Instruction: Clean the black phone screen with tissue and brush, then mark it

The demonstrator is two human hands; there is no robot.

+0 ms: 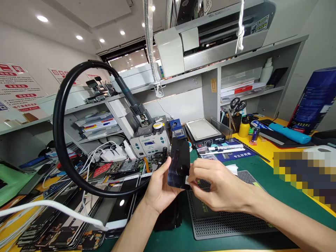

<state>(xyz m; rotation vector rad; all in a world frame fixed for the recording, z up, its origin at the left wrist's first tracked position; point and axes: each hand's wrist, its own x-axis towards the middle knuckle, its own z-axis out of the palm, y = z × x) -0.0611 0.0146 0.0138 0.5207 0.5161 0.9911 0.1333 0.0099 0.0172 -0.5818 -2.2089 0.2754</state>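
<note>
Centre of frame, item one: left hand [161,187], thumb at the left edge of a glossy black phone-like panel [179,162], fingers curled behind; panel held up off the bench, tilted. Item two: right hand [214,182], thumb and forefinger pinching a small white piece [187,180] at the panel's lower right edge (mostly hidden by the fingertips; tab, film or wipe, cannot tell). Step in hand, as judged: edge work on the panel, left hand bracing, right hand on the white piece. Next move, as judged: calls for a firm left hold and a light, even pinch. Below centre, right: grey perforated pad [231,224] on a green mat [279,185]. Lower left: white-framed phone [123,201]; beside it, stacked phone parts [65,227]. Left of centre: grey station with display [149,143]; looping black hose [59,133]. Right, mid-height: black-handled scissors [237,104], yellow bottle [244,128] near them.
</note>
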